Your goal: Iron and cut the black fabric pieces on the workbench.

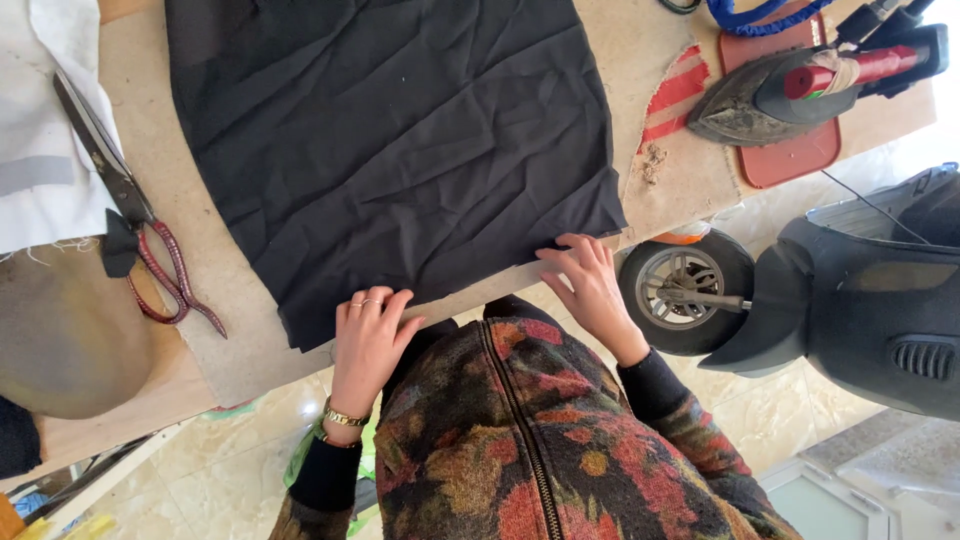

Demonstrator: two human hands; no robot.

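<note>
The black cloth (400, 140) lies wrinkled on the table (200, 330). The left hand (368, 340) and right hand (590, 285) rest flat on the cloth's near edge, fingers spread, grasping nothing. Press softly and slide outward. Scissors (135, 215) lie left of the cloth, an iron (800, 90) right.

A single head-worn camera looks steeply down over the person's chest, close to the near edge of the tabletop (220, 350). The view faces forward and downward, taking in the tabletop's width above, the floor (240, 440) below it, and a scooter (850, 310) parked just beside on the right.
</note>
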